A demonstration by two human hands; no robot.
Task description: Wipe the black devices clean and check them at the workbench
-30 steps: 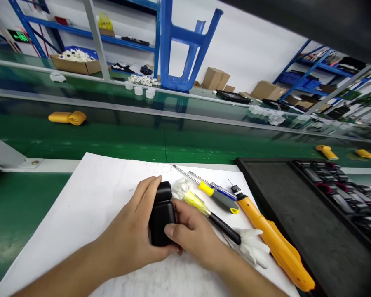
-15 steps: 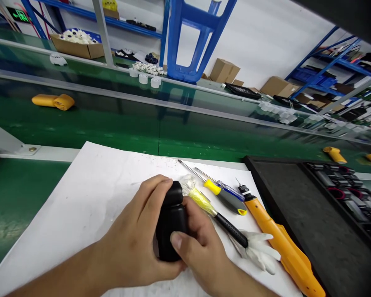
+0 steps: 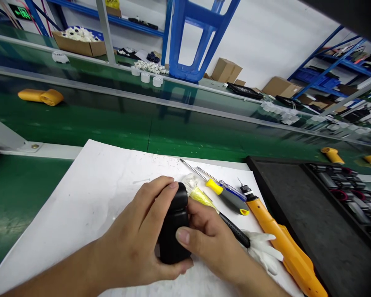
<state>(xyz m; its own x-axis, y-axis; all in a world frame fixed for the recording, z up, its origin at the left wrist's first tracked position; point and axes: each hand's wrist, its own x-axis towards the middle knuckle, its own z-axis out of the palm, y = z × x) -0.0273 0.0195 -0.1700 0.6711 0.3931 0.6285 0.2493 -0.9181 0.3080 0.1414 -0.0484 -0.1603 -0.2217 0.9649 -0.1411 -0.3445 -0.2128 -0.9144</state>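
Both of my hands hold a black plastic casing (image 3: pixel 173 235) over the white sheet (image 3: pixel 89 194). It has a rounded head piece on top, set off from the body by a seam. My left hand (image 3: pixel 139 239) wraps round the casing's left side, with fingers at the head and below the bottom end. My right hand (image 3: pixel 207 239) grips the right side, its thumb pressed on the front face. Just beyond the right hand lie a yellow-and-grey screwdriver (image 3: pixel 227 198), a blue-handled screwdriver (image 3: pixel 233 190), a black-handled tool (image 3: pixel 235 229) with white wrapping, and an orange electric screwdriver (image 3: pixel 284 243).
A black tray (image 3: pixel 299 202) at right holds several black-and-grey parts (image 3: pixel 343 187). Behind the sheet runs a green conveyor belt (image 3: pixel 120 123) carrying a yellow casing (image 3: pixel 41 96) and others at right. Farther back stand a blue stool (image 3: pixel 184 72) and a box of white parts (image 3: pixel 80 45).
The yellow casing on the belt has moved left. My hands and the black casing have shifted slightly right, and the grip stays much the same.
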